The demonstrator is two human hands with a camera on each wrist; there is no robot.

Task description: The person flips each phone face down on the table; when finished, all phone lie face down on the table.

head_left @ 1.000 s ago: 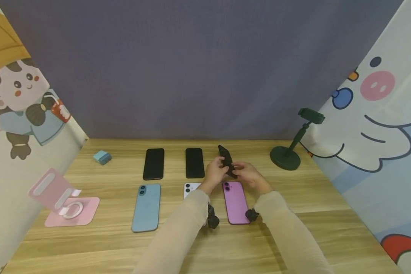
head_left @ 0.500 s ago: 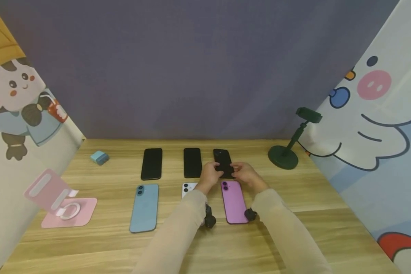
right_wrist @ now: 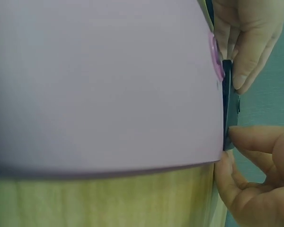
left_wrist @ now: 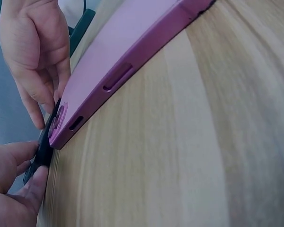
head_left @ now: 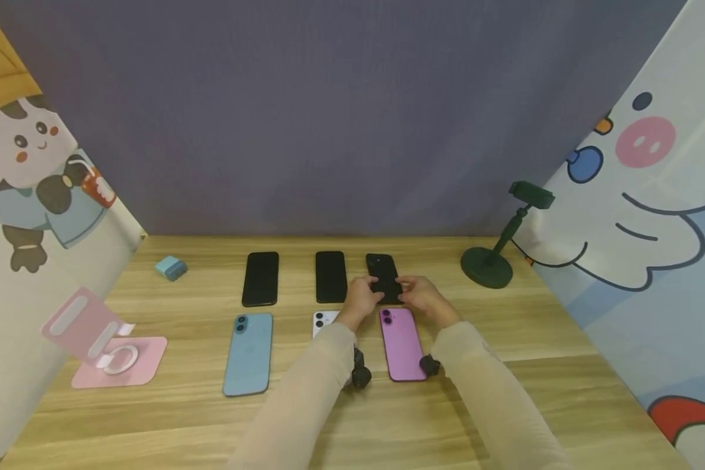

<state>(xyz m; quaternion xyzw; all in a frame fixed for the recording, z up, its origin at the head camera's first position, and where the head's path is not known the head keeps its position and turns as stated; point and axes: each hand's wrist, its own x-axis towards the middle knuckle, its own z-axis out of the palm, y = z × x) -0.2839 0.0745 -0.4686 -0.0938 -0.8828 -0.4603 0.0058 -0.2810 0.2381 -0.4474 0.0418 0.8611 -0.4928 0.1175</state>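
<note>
A black phone (head_left: 386, 271) lies in the back row at the right in the head view, its back with the camera facing up. At its left edge, my left hand (head_left: 360, 301) holds it between fingers and thumb. My right hand (head_left: 426, 297) pinches the opposite edge, near the lower corner. In the left wrist view the black phone (left_wrist: 43, 153) shows edge-on between both hands. Just in front of it a pink phone (head_left: 403, 346) lies back up. A white phone (head_left: 323, 320) is mostly hidden under my left forearm.
Two black phones, a left one (head_left: 261, 279) and a middle one (head_left: 331, 277), share the back row. A light blue phone (head_left: 249, 356) lies front left. Around them stand a pink folding stand (head_left: 153, 362), a small blue block (head_left: 171, 267) and a dark green stand (head_left: 486, 267).
The black phone was tilted up in both hands a second ago; it has been lowered flat, back up, level with the other black phones. Both hands stay at its edges.
</note>
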